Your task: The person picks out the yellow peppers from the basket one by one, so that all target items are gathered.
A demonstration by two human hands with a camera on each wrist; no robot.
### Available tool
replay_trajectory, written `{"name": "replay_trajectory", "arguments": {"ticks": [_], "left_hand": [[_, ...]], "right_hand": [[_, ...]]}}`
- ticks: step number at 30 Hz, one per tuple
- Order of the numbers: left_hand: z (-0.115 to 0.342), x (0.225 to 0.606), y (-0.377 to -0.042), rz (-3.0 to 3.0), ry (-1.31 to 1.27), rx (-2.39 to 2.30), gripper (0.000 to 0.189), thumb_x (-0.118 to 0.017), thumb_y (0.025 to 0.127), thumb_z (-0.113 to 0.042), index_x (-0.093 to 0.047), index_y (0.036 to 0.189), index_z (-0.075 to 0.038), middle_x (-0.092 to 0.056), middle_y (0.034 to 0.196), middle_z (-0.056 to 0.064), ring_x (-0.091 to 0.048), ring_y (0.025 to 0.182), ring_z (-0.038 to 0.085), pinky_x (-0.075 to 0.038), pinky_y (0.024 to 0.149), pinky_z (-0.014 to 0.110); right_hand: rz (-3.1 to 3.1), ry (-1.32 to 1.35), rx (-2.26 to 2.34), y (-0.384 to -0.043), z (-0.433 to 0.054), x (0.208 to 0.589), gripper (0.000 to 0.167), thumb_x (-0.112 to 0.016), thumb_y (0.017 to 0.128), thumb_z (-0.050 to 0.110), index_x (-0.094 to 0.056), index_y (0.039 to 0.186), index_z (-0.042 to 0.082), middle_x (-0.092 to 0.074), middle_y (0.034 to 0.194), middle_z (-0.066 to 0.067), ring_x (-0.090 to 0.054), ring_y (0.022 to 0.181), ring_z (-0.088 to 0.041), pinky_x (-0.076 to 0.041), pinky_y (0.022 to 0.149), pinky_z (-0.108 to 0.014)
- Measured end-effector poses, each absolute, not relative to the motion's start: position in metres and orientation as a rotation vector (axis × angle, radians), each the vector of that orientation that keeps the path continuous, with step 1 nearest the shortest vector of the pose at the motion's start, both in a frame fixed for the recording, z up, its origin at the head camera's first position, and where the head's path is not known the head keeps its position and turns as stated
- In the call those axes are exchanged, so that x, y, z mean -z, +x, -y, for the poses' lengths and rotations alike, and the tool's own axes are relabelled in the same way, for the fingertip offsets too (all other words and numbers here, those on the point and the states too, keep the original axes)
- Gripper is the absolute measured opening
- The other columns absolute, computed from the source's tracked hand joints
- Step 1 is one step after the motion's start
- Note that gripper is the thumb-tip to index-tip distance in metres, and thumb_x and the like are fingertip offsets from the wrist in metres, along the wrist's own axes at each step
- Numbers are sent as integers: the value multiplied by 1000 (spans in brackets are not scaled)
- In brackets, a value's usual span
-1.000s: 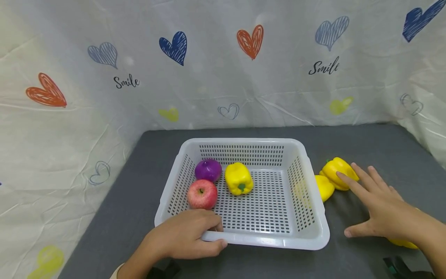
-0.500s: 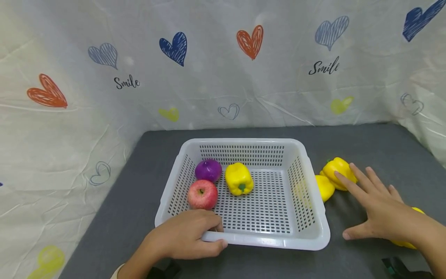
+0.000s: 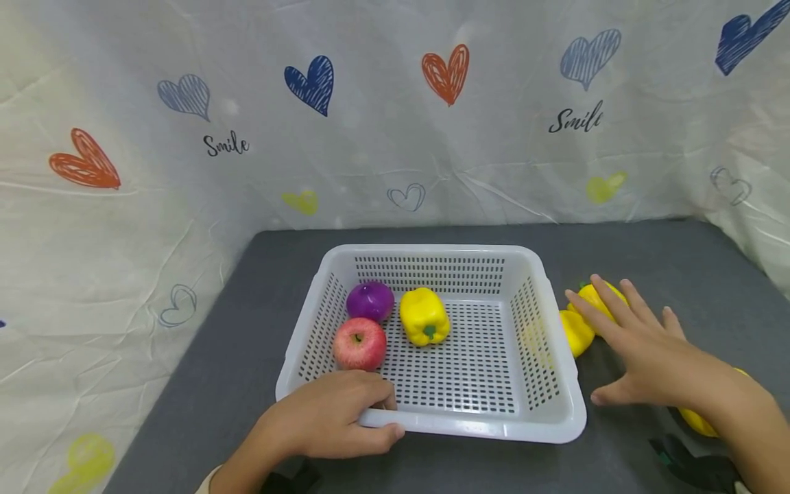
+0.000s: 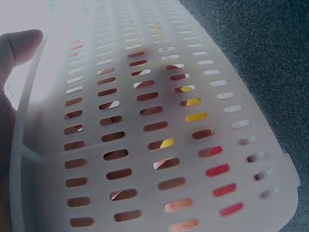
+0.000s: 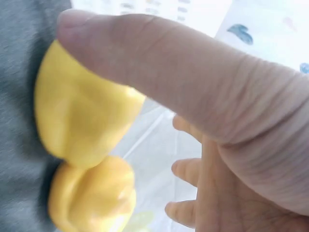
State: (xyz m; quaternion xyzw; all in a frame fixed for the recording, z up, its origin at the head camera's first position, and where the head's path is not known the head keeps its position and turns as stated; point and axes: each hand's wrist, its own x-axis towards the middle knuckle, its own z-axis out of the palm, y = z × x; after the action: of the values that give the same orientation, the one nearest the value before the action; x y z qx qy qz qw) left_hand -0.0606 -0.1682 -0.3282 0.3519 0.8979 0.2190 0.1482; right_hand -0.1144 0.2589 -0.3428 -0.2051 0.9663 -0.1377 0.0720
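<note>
A white perforated plastic basket (image 3: 481, 427) stands on the grey table, and my left hand (image 3: 333, 415) grips its near rim, fingers inside and thumb outside. Within the basket are a purple onion-like vegetable (image 3: 370, 301), a red apple (image 3: 360, 344) and a yellow bell pepper (image 3: 424, 317). My right hand (image 3: 654, 360) hovers with fingers spread by two more yellow peppers beyond the basket's right wall. The nearer pepper (image 3: 575, 332) lies close to the wall; the farther pepper (image 3: 595, 302) is partly hidden by the fingers. In the right wrist view, both peppers appear past the thumb.
Another yellow object (image 3: 699, 421) lies under the right forearm, mostly hidden. A dark strap-like item (image 3: 694, 466) shows near the right wrist. Behind the table (image 3: 290, 267) hangs a white sheet (image 3: 370, 158) printed with hearts.
My right hand has shifted left and slightly away from me, its fingers now over the farther yellow pepper. My left hand and the basket have stayed in place.
</note>
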Motion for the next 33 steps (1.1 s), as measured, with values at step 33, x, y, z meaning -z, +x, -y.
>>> {"name": "replay_trajectory", "arguments": {"ticks": [33], "left_hand": [[168, 330, -60, -2614, 1045, -607, 21, -58, 92, -48, -60, 87, -28, -51, 81, -21, -49, 76, -1, -42, 68, 19]], "right_hand": [[-2833, -967, 152, -141, -179, 269, 92, -81, 78, 12, -35, 156, 22, -2, 167, -12, -1, 148, -48, -9, 101, -80]]}}
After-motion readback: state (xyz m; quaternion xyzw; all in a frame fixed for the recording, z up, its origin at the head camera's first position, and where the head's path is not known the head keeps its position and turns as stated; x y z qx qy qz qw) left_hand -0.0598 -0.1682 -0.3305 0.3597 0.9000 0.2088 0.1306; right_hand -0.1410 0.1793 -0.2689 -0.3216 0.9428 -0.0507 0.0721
